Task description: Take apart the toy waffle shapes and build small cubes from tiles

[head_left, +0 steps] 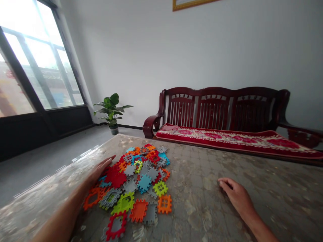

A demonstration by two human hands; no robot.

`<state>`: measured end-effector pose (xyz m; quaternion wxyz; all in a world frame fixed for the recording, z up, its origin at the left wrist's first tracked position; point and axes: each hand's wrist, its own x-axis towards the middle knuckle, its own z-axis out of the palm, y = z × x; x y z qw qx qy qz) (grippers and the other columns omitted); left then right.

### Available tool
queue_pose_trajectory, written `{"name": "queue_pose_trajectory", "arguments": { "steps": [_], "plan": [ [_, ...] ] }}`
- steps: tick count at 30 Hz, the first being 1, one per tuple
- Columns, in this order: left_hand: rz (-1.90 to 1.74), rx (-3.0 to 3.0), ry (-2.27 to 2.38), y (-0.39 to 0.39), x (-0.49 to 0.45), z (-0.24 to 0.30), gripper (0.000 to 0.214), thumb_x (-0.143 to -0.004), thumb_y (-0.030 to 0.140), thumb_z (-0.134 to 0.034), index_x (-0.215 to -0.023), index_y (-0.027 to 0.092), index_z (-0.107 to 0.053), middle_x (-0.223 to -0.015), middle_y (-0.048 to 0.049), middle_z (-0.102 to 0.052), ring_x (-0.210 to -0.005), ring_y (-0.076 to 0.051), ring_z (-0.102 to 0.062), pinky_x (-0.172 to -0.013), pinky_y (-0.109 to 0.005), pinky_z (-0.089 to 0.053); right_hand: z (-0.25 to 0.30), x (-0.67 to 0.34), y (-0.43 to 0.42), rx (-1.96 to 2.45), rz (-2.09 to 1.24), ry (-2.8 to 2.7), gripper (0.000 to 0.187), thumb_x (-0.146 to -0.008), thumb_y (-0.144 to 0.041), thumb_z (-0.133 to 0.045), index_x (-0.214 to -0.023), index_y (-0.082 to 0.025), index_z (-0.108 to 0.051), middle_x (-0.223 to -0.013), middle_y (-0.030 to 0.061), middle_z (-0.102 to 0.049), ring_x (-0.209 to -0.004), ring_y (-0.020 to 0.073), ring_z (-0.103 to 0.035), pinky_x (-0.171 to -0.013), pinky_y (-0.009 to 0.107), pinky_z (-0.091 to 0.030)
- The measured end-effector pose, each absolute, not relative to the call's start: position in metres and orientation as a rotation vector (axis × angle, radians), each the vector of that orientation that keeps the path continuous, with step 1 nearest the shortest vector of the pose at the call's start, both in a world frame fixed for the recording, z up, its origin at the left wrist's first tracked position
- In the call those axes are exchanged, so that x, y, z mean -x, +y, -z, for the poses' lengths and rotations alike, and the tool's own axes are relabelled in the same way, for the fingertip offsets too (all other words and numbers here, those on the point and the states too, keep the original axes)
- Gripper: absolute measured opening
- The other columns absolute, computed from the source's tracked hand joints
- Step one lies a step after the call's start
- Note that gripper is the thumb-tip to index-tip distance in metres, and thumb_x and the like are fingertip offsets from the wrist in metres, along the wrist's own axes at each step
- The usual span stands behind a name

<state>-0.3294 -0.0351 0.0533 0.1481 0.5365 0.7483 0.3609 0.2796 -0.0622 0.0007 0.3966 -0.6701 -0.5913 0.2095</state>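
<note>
A heap of flat plastic interlocking tiles (141,178) in red, orange, grey, blue and green lies on the table (207,181), left of centre. My left hand (101,169) rests flat at the heap's left edge, fingers stretched out and touching the red tiles. It holds nothing. My right hand (236,195) lies on the bare tabletop to the right, well apart from the tiles. Its fingers are loosely curled downward and nothing is in them.
The table has a patterned glossy cover. Behind it stands a dark red wooden bench (227,111) with a red floral cushion (237,139). A potted plant (112,112) sits on the floor by the wall, and a large window (32,67) fills the left side.
</note>
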Motion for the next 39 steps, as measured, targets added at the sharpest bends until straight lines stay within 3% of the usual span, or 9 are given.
{"name": "queue_pose_trajectory", "arguments": {
  "steps": [3, 8, 15, 20, 39],
  "plan": [
    [-1.008, -1.491, 1.927, -0.034, 0.327, -0.054, 0.070, -0.079, 0.068, -0.044, -0.131, 0.024, -0.061, -0.139, -0.0013, -0.059, -0.127, -0.028, -0.054, -0.101, -0.035, -0.048, -0.002, -0.279, -0.062, 1.705, -0.524, -1.506, 0.039, -0.076, -0.057, -0.051, -0.088, -0.026, -0.073, -0.092, 0.0028, -0.076, -0.085, 0.0247, -0.068, -0.074, 0.030, -0.049],
    [-0.929, -1.550, 1.805, -0.039, 0.319, -0.063, 0.078, -0.069, 0.078, -0.050, -0.123, 0.024, -0.067, -0.132, -0.0011, -0.064, -0.123, -0.029, -0.056, -0.106, -0.036, -0.043, -0.003, -0.277, -0.062, 1.716, -0.511, -1.525, 0.038, -0.077, -0.055, -0.050, -0.088, -0.027, -0.073, -0.092, 0.0027, -0.076, -0.087, 0.0250, -0.068, -0.074, 0.030, -0.049],
    [-0.803, -1.810, 1.797, -0.034, 0.313, -0.057, 0.088, -0.069, 0.085, -0.042, -0.122, 0.020, -0.068, -0.138, -0.0046, -0.059, -0.135, -0.030, -0.044, -0.119, -0.040, -0.022, -0.004, -0.277, -0.063, 1.697, -0.505, -1.553, 0.038, -0.078, -0.054, -0.049, -0.089, -0.026, -0.072, -0.094, 0.0036, -0.076, -0.089, 0.0256, -0.068, -0.077, 0.032, -0.048],
    [-0.773, -1.951, 1.756, -0.031, 0.317, -0.044, 0.081, -0.076, 0.081, -0.039, -0.124, 0.022, -0.067, -0.139, -0.0035, -0.059, -0.134, -0.029, -0.047, -0.119, -0.043, -0.026, -0.006, -0.276, -0.064, 1.709, -0.506, -1.559, 0.038, -0.079, -0.053, -0.048, -0.090, -0.026, -0.072, -0.094, 0.0030, -0.075, -0.088, 0.0249, -0.068, -0.078, 0.031, -0.048],
    [-0.829, -2.020, 1.729, -0.048, 0.274, -0.047, 0.062, -0.082, 0.068, -0.046, -0.119, 0.024, -0.069, -0.132, -0.0035, -0.064, -0.124, -0.028, -0.057, -0.111, -0.043, -0.040, -0.008, -0.272, -0.065, 1.744, -0.497, -1.557, 0.037, -0.079, -0.049, -0.045, -0.091, -0.027, -0.071, -0.092, 0.0014, -0.075, -0.086, 0.0230, -0.067, -0.076, 0.032, -0.046]
  ]
}}
